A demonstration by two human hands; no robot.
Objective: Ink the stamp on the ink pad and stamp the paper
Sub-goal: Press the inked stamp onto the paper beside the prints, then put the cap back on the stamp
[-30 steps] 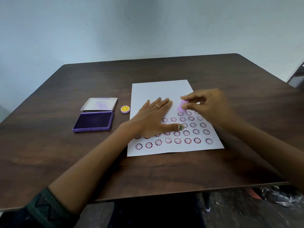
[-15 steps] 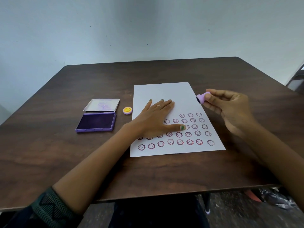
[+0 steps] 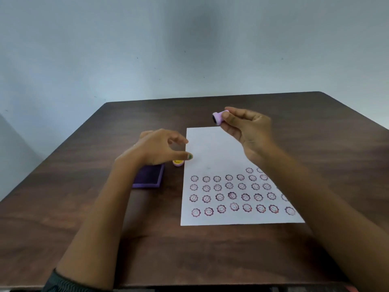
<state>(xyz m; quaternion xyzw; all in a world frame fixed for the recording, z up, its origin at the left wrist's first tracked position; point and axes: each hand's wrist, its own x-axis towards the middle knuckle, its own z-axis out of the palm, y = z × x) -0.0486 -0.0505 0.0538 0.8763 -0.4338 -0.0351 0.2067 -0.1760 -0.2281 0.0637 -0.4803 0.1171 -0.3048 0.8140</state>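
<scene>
tabletop (image 3: pixel 210 260): dark brown wood-grain surface; everything in use is carried on it.
paper (image 3: pixel 212 152): white rectangular sheet, lying flat right of centre; four full rows of purple flower-faced prints are seen on its near half, with a fifth row begun at the right. The far half is unprinted.
ink pad (image 3: pixel 150 178): purple rectangular pad, lid open, set just left of the paper; partly covered by the left wrist.
left hand (image 3: pixel 156 147): held raised above the far end of the ink pad, off the paper; fingers loosely curled and apart, nothing gripped.
right hand (image 3: pixel 246 127): raised above the far end of the paper; fingers clamped on the stamp.
stamp (image 3: pixel 219 117): small lilac cylindrical stamp, held sideways in the air, dark face turned left.
cap (image 3: pixel 178 162): small yellow smiley-faced disc, lying between ink pad and paper.
step in hand (judged): between prints; re-inking appears due.
next move (judged): stamp to be carried left, face turned down, pressed squarely on the pad, then set down in the fifth row.
</scene>
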